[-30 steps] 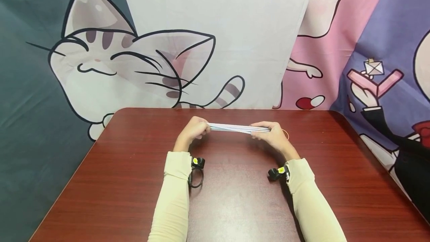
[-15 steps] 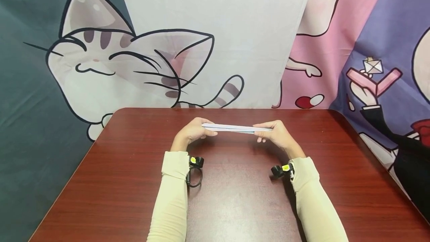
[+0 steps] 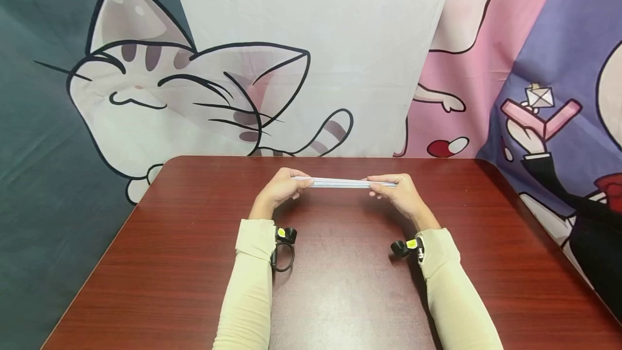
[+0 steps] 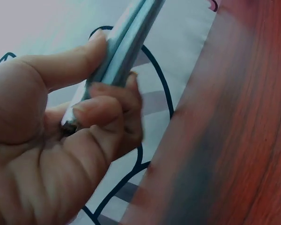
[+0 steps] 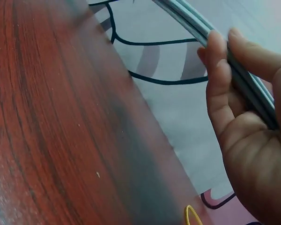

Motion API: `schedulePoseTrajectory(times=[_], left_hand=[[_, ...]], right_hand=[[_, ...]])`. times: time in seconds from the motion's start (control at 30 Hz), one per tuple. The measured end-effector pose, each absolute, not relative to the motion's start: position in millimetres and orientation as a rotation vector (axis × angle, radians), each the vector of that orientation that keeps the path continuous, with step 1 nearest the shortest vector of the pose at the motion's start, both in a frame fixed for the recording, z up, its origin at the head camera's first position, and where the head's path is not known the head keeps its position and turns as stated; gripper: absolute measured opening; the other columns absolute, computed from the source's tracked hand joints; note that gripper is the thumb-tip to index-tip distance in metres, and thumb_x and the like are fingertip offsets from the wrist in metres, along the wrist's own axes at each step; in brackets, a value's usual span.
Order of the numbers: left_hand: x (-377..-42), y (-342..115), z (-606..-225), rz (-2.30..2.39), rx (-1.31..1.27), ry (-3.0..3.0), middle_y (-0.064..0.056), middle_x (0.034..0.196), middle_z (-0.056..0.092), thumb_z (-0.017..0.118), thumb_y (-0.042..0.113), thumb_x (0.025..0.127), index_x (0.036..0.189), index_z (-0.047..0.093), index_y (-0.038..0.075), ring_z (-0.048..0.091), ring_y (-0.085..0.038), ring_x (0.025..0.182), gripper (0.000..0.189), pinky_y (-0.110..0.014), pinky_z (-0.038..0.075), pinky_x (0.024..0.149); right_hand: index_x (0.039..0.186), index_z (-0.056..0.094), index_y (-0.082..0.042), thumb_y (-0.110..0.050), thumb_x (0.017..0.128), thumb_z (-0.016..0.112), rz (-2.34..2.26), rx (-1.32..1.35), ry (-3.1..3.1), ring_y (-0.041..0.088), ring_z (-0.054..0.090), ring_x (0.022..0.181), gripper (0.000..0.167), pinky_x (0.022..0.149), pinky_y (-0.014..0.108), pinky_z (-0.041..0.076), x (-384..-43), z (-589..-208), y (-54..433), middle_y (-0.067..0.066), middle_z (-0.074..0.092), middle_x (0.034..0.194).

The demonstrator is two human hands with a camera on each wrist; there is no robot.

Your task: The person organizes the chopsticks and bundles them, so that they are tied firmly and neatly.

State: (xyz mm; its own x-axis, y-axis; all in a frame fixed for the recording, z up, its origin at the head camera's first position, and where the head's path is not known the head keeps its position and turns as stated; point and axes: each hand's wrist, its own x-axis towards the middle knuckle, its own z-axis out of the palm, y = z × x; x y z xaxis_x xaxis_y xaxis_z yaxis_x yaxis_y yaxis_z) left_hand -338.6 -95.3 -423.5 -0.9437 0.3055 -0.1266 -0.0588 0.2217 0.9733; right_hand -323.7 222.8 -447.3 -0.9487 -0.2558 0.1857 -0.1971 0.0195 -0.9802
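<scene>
A bundle of pale blue-white straws (image 3: 340,183) spans level between both hands, above the far part of the table. My left hand (image 3: 281,187) holds its left end. In the left wrist view, the thumb presses one side of the straws (image 4: 126,49) and the fingers curl under the other; a dark end sits near the palm. My right hand (image 3: 403,193) pinches the right end. The right wrist view has the straws (image 5: 189,21) between thumb and fingers, running back toward the palm. The fingers cover both ends in the head view.
Beneath the hands is a reddish-brown wooden table (image 3: 340,263). Behind its far edge hangs a cartoon-cat backdrop (image 3: 233,15). A thin yellow loop like a rubber band (image 5: 192,215) shows low in the right wrist view. Each wrist wears a small black camera (image 3: 400,248).
The straws, earlier fanned and crossing slightly, now lie closer together and more level. The right hand has shifted a little right. The yellow loop beside it no longer shows in the head view.
</scene>
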Motion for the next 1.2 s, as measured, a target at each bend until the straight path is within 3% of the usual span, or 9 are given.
schedulePoseTrajectory(times=[0.2,0.4,0.5,0.8,1.0,1.13,1.2], left_hand=[[-334.8,-88.0,-411.7,1.745,0.258,2.370,-0.010,0.086,0.062,0.068,0.012,0.093,0.110,0.069,-0.005,0.045,-0.012,0.062,0.024,-0.025,0.040,0.057],[-328.5,-80.5,-397.4,1.693,0.387,2.575,-0.013,0.106,0.067,0.069,0.013,0.092,0.111,0.070,-0.002,0.057,-0.023,0.094,0.024,-0.036,0.046,0.084],[-323.8,-77.1,-390.3,1.742,0.439,2.609,-0.013,0.110,0.069,0.071,0.013,0.091,0.110,0.071,0.000,0.057,-0.024,0.099,0.023,-0.038,0.045,0.088],[-307.7,-76.7,-353.9,1.952,0.736,2.689,-0.013,0.100,0.070,0.077,0.012,0.085,0.107,0.071,-0.001,0.060,-0.018,0.086,0.026,-0.029,0.047,0.078],[-296.3,-72.3,-343.6,2.506,0.810,2.277,-0.010,0.103,0.058,0.076,-0.001,0.083,0.116,0.052,-0.008,0.056,-0.010,0.081,0.042,-0.019,0.047,0.068],[-294.0,-57.3,-344.7,2.970,0.838,1.642,-0.006,0.108,0.052,0.083,0.020,0.079,0.120,0.043,0.003,0.057,-0.010,0.079,0.060,-0.020,0.044,0.061],[-292.1,-51.9,-347.0,3.048,0.895,1.719,-0.003,0.116,0.049,0.084,0.036,0.077,0.124,0.040,0.008,0.059,-0.010,0.087,0.070,-0.020,0.045,0.066]], right_hand=[[0.114,0.063,0.019,0.002,0.089,0.069,-2.150,-0.547,2.249,0.018,0.071,0.070,0.031,0.061,0.026,0.056,-322.3,-440.5,219.7,0.004,0.076,0.095],[0.113,0.063,0.019,0.008,0.086,0.070,-2.172,-0.615,2.310,0.022,0.072,0.071,0.031,0.061,0.027,0.056,-317.9,-431.2,222.2,-0.001,0.076,0.095],[0.111,0.063,0.021,0.009,0.085,0.070,-2.219,-0.647,2.309,0.020,0.072,0.068,0.029,0.060,0.026,0.056,-312.7,-419.4,224.4,-0.002,0.076,0.092],[0.104,0.071,0.013,0.008,0.084,0.072,-2.284,-0.697,2.332,0.012,0.071,0.065,0.020,0.062,0.023,0.056,-298.1,-367.3,227.9,0.000,0.076,0.085],[0.099,0.077,0.002,0.016,0.084,0.067,-2.440,-0.703,2.056,0.014,0.072,0.066,0.023,0.065,0.025,0.057,-288.9,-343.5,225.0,0.007,0.076,0.090],[0.098,0.077,0.002,0.020,0.086,0.061,-2.600,-0.677,1.762,0.017,0.071,0.067,0.028,0.066,0.025,0.058,-281.6,-331.7,223.0,0.013,0.075,0.092],[0.100,0.076,0.003,0.020,0.086,0.061,-2.616,-0.684,1.734,0.017,0.071,0.068,0.026,0.067,0.025,0.058,-278.4,-326.8,222.2,0.014,0.075,0.093]])
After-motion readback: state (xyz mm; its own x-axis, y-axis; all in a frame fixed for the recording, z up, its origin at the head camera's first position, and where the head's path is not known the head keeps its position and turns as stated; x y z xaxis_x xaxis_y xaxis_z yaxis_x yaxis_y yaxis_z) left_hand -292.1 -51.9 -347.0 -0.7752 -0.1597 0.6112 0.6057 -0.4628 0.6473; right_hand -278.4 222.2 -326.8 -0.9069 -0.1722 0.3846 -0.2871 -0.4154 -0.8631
